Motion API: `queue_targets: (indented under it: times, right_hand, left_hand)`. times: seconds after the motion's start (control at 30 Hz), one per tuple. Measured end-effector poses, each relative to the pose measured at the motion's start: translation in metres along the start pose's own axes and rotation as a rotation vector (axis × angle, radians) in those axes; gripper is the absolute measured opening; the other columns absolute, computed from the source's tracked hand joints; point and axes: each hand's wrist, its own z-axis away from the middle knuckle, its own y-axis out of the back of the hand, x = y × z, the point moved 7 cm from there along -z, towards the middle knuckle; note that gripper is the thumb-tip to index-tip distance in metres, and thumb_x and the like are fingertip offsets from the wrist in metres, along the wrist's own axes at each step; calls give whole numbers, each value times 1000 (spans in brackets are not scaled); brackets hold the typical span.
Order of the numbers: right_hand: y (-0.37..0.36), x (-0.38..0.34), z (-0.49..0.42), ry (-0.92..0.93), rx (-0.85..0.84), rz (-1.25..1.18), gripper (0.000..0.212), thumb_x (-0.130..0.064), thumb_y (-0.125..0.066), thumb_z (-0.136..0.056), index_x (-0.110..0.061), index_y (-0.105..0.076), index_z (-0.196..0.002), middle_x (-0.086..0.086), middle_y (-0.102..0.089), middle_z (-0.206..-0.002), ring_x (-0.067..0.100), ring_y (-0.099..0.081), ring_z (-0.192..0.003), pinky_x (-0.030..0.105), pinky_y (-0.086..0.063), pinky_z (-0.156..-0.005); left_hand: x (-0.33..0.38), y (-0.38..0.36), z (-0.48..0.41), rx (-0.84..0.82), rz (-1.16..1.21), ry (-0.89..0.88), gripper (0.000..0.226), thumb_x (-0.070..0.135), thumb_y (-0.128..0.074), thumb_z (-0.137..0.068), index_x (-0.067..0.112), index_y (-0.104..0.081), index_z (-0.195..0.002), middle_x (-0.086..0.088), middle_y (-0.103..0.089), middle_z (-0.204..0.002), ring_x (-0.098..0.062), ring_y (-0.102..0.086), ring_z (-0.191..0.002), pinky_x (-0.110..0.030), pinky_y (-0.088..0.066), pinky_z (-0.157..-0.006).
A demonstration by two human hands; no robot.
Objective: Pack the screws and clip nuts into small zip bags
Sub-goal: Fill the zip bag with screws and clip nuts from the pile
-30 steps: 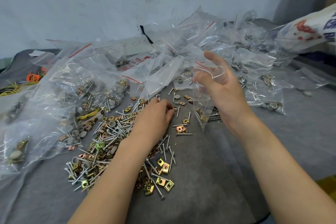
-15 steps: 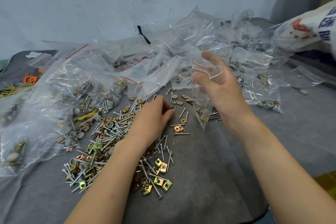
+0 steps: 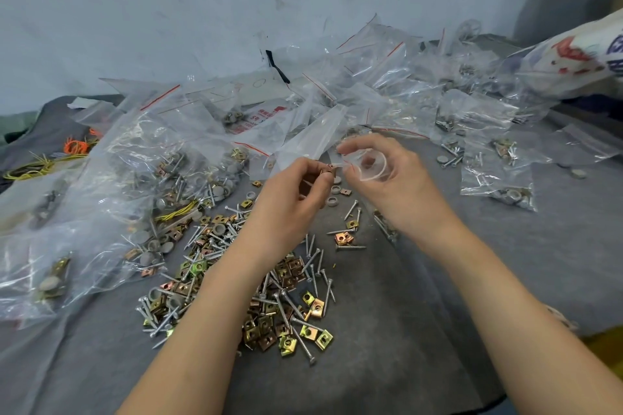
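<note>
My right hand [image 3: 392, 185] holds a small clear zip bag [image 3: 369, 165] with its mouth spread into a ring; the bag's lower part hangs behind the hand with a few screws in it. My left hand [image 3: 296, 192] is raised beside the bag's mouth and pinches a small clip nut [image 3: 328, 169] at its rim. Below both hands, a loose pile of screws and brass clip nuts [image 3: 269, 296] lies on the grey cloth [image 3: 404, 330].
Large clear bags of parts [image 3: 135, 178] sprawl at the left. Several packed small zip bags [image 3: 495, 178] lie at the right and back. Grey caps [image 3: 332, 200] sit near the hands. A printed white sack [image 3: 573, 57] is at the far right, yellow and orange ties [image 3: 50, 162] at the far left.
My left hand rose from the pile with a clip nut and came to the bag's mouth. My right hand lowered slightly and spread the bag open.
</note>
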Motion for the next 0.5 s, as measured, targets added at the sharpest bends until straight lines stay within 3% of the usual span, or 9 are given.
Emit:
queue_targets:
  times: [0.13, 0.27, 0.33, 0.4, 0.5]
  right_hand:
    - [-5, 7, -1, -21, -47, 25, 16, -37, -74, -89, -43, -68, -103, -15, -57, -93, -9, -51, -64, 11, -35, -59]
    - [-10, 8, -2, 2, -78, 6, 8, -38, -72, -90, -38, -67, -97, -16, -64, -81, -2, -51, -55, 12, -35, -52]
    - [-10, 10, -2, -2, -68, 9, 6, -41, -70, -90, -38, -66, -93, -12, -66, -78, 3, -47, -55, 26, -40, -53]
    - [-11, 11, -3, -17, -69, 3, 7, -44, -69, -89, -39, -66, -94, -6, -69, -78, 9, -51, -59, 28, -41, -56]
    - [-10, 10, -3, -17, -79, 8, 10, -44, -67, -91, -42, -67, -101, -16, -70, -89, 12, -64, -73, 32, -49, -64]
  left_hand:
    - [0, 3, 3, 0, -11, -21, 10, 28, -52, -101, 27, -53, -92, 2, -65, -76, -12, -63, -71, -16, -45, -61]
    - [3, 3, 4, -10, -15, -58, 11, 27, -51, -102, 28, -51, -91, 1, -65, -78, -13, -62, -70, -16, -45, -60]
    - [5, 4, 5, -10, -11, -66, 10, 27, -53, -101, 27, -53, -91, 1, -65, -77, -14, -62, -69, -19, -47, -60]
    - [5, 6, 4, 5, -28, -65, 8, 28, -57, -99, 28, -56, -91, 8, -67, -78, -10, -62, -68, -20, -48, -61]
    - [1, 8, 3, 12, -61, -41, 9, 30, -61, -97, 32, -58, -89, 18, -66, -79, -4, -62, -68, -12, -44, -59]
